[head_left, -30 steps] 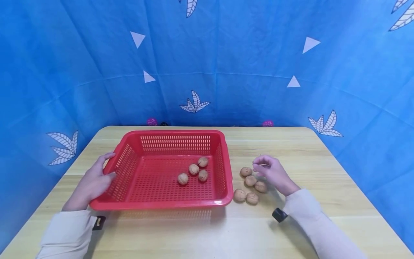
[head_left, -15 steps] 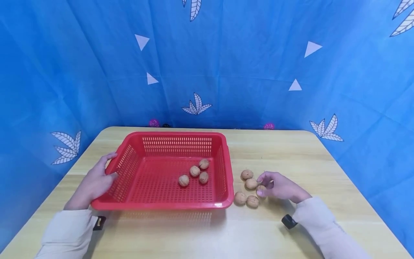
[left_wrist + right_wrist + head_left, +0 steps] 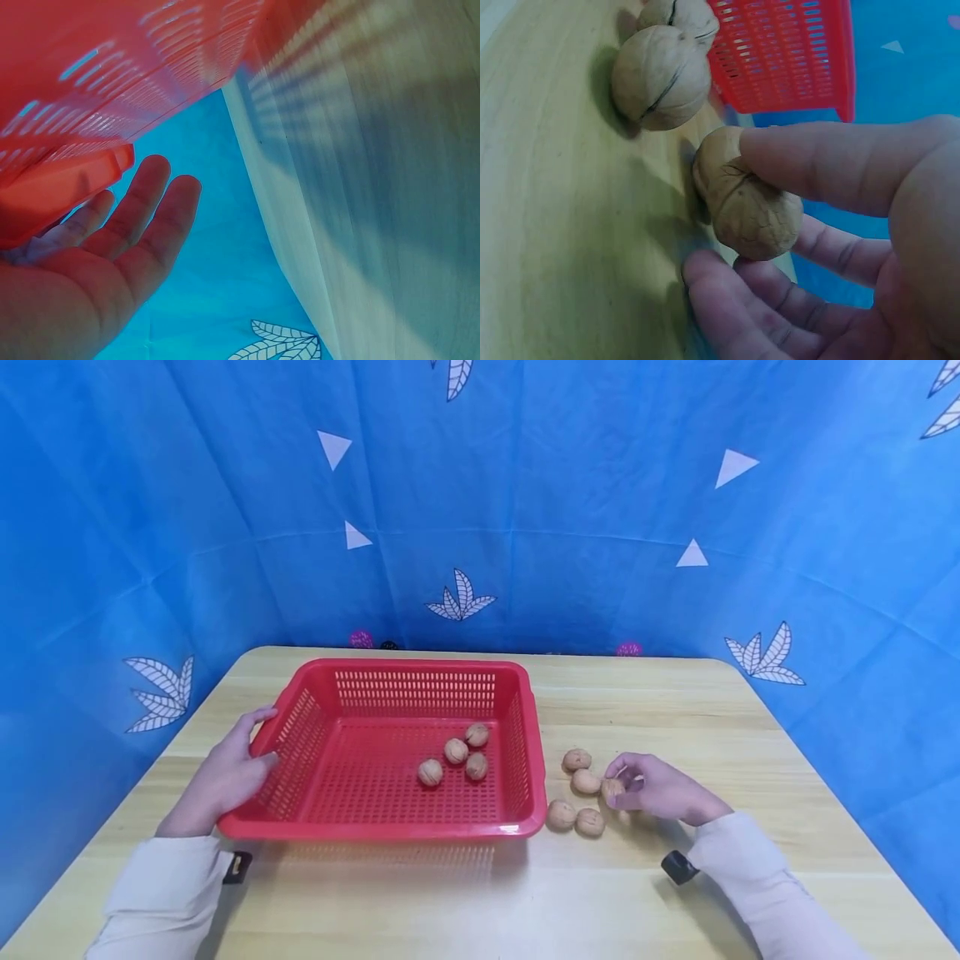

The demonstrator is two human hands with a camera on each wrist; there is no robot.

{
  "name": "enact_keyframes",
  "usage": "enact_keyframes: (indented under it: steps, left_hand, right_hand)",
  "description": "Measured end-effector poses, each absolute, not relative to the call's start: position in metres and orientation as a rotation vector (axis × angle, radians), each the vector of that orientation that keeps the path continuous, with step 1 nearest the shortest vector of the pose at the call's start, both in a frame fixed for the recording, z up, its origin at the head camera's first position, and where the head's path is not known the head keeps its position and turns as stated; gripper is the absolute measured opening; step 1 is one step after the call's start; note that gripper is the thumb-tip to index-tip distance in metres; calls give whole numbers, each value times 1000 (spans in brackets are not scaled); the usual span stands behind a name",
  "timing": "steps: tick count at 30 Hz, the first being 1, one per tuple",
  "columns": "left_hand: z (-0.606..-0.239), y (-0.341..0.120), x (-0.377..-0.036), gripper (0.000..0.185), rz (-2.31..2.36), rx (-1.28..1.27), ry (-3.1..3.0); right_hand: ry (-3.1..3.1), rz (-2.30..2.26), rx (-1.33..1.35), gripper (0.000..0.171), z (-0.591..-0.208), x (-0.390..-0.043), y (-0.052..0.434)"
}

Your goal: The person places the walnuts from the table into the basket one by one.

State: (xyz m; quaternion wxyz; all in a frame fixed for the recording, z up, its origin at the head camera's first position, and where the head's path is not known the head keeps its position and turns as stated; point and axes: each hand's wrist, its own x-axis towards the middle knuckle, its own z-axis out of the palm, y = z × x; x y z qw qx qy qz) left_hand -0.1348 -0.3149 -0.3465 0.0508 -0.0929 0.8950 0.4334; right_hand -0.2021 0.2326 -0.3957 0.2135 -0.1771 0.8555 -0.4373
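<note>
My left hand [image 3: 225,777] holds the left rim of a red plastic basket [image 3: 390,833], its thumb over the inner side. In the left wrist view its fingers [image 3: 154,225] reach along the outside under the rim. On the right, my right hand [image 3: 663,789] has its thumb and fingers around a walnut [image 3: 611,791] on the table. The right wrist view shows the thumb [image 3: 817,161] pressed on that cracked-looking walnut, with another walnut [image 3: 714,161] just behind it. Part of the gripped walnut is hidden by the thumb.
Several walnuts lie inside the basket, one nearest the front [image 3: 430,772]. Loose ones on the table [image 3: 525,902] include a far walnut [image 3: 576,760] and a near walnut [image 3: 590,822], close to the basket's right side. A blue patterned cloth [image 3: 480,485] hangs around the table.
My right hand has come down from above the far walnuts, toward me and slightly right, and its fingers now take hold of the rightmost walnut. The left hand keeps its place on the basket.
</note>
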Motion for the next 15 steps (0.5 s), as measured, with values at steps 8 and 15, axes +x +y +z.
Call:
enact_keyframes:
  steps: [8, 15]
  left_hand:
    - [-351, -321, -132, 82, 1293, -244, 2744]
    - [-350, -318, -136, 83, 1306, -229, 2742]
  right_hand:
    - [2327, -1318, -530, 35, -396, -204, 228]
    - [2395, -1299, -544, 34, -384, -208, 224]
